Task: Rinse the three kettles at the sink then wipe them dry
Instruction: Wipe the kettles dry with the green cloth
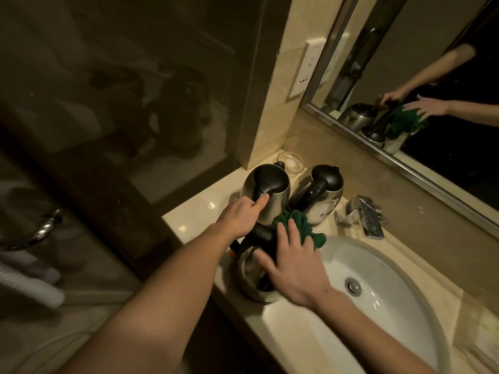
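Three steel kettles with black lids and handles stand on the counter left of the sink (399,265). My left hand (240,215) grips the handle of the back-left kettle (270,187), thumb on top near the lid button. The back-right kettle (324,198) stands beside it, untouched. The nearest kettle (247,279) sits at the basin's left rim. My right hand (294,263) lies flat on its top with fingers spread, pressing a dark green cloth (302,225) against its lid and handle.
A chrome faucet (368,217) stands behind the basin, whose drain (353,286) is open. A small glass dish (290,161) sits in the counter's back corner. A mirror (405,76) runs along the wall, a socket plate (305,71) left of it. Glass partition and towel ring (44,229) at left.
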